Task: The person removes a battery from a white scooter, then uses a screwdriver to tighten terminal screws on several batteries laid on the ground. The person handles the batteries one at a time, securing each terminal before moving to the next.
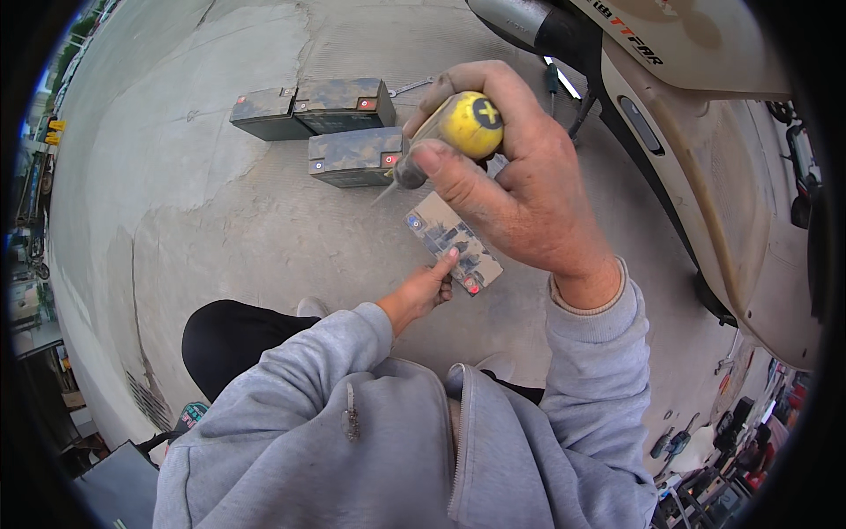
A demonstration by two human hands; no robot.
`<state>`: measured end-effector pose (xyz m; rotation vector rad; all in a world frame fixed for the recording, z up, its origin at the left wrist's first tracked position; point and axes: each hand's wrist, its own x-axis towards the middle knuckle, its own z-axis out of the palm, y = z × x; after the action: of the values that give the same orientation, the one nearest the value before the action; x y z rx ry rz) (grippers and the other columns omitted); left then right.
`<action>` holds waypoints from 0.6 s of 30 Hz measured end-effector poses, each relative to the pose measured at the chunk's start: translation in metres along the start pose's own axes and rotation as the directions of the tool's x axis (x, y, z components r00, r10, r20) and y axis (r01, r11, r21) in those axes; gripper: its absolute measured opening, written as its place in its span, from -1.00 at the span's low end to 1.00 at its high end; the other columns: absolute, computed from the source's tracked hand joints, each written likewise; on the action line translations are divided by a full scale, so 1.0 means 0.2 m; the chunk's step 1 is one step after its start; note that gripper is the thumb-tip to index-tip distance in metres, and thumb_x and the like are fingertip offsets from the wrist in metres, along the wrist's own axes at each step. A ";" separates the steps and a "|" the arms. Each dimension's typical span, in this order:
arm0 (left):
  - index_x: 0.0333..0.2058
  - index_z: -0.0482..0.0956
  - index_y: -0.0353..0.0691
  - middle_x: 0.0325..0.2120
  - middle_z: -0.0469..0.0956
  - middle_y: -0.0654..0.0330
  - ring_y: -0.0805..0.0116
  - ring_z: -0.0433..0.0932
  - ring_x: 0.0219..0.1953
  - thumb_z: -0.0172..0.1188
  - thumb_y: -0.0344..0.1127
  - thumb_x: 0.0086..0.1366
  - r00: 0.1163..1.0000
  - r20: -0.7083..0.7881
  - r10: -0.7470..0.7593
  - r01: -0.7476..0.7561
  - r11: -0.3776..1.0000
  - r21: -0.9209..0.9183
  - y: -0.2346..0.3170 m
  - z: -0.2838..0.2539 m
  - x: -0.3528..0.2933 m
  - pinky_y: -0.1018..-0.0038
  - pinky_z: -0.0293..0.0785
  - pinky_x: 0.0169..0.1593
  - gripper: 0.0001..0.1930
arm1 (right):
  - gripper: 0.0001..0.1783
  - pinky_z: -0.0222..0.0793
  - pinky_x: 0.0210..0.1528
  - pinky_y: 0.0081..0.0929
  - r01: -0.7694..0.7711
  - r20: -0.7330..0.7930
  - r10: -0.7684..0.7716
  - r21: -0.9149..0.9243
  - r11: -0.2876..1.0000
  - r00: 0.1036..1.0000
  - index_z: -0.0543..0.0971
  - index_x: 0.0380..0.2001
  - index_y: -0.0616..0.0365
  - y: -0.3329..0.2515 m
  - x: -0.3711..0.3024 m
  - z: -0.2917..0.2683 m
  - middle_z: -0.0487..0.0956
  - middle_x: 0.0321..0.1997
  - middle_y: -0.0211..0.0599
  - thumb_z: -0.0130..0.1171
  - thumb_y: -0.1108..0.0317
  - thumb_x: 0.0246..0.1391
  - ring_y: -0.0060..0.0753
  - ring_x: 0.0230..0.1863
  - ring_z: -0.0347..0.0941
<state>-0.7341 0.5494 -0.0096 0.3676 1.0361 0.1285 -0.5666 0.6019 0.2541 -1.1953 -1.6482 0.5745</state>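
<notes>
Dusty battery: a dark block-shaped battery (438, 231) with blue and red terminals, in front of the person on the concrete ground (264, 238); whether it is lifted off the ground, I cannot tell.
Left hand: the left hand (429, 289) has its thumb on the battery's top, fingers curled at its side.
Right hand: the right hand (529, 167) is closed around a yellow-handled screwdriver (471, 125), its shaft slanting down to the left.
Step, as judged: steadying the battery with the screwdriver at the ready.
Next move seems to call for: a firm left-hand hold and a shaft kept off both terminals at once.
Beyond: three similar batteries (357, 157), a wrench (411, 85) beside them.
Ground's right side: a beige scooter (696, 167).
</notes>
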 end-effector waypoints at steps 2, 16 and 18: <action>-0.34 0.47 -0.12 -0.53 0.28 0.38 0.53 0.24 -0.52 0.35 0.12 0.20 0.999 -0.028 -0.038 0.037 0.997 -0.062 0.02 0.02 -0.02 0.60 0.29 -0.44 -0.58 | -0.65 0.45 -0.30 -0.58 -0.050 -0.124 0.061 0.090 0.995 0.990 0.41 -0.04 0.19 0.02 0.00 -0.10 0.62 -0.18 -0.30 0.19 0.22 0.23 -0.60 -0.33 0.49; -0.34 0.40 -0.13 -0.52 0.24 0.37 0.54 0.23 -0.49 0.33 0.17 0.19 0.999 0.029 -0.016 0.017 0.999 -0.043 0.04 -0.01 -0.04 0.58 0.32 -0.43 -0.52 | -0.83 0.29 -0.47 -0.62 -0.451 -0.195 0.461 0.095 0.887 0.866 0.50 -0.37 0.19 0.29 -0.25 -0.48 0.53 -0.53 -0.44 0.26 0.35 0.06 -0.74 -0.50 0.36; -0.34 0.40 -0.13 -0.52 0.25 0.37 0.54 0.23 -0.50 0.33 0.20 0.18 0.999 0.035 -0.033 0.034 0.999 -0.025 0.05 -0.02 -0.04 0.58 0.33 -0.43 -0.49 | -0.77 0.30 -0.45 -0.55 -0.714 0.080 0.719 -0.087 0.695 0.690 0.53 -0.42 0.21 0.42 -0.41 -0.46 0.51 -0.58 -0.40 0.31 0.29 -0.03 -0.66 -0.51 0.37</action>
<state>-0.7407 0.5577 -0.0013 0.3279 1.0055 0.1055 -0.4439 0.5472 0.1887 -1.8920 -1.2256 1.1062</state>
